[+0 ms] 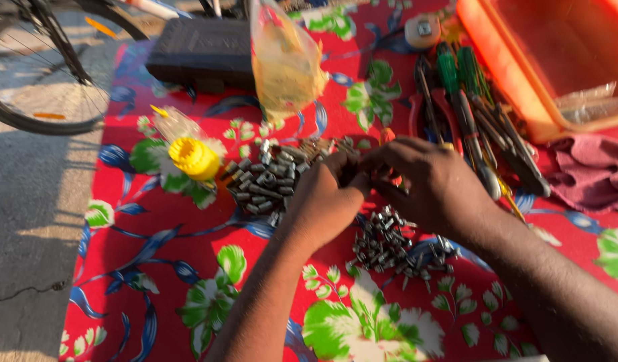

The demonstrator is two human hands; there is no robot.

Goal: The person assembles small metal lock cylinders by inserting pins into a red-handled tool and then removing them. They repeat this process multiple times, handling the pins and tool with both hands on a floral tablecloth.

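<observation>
Red floral cloth (pixel 155 268) covered the desk, keeping loose hardware from rolling off. An orange toolbox (pixel 517 74) sat open above screwdrivers and pliers (pixel 470 114) fanned within reach. Both hands met over the heap of small metal bolts (pixel 265 181) — left hand (pixel 322 201) and right hand (pixel 429 184) pinching together, whatever their grip held hidden — a second pile (pixel 389 245) sorted below.
</observation>
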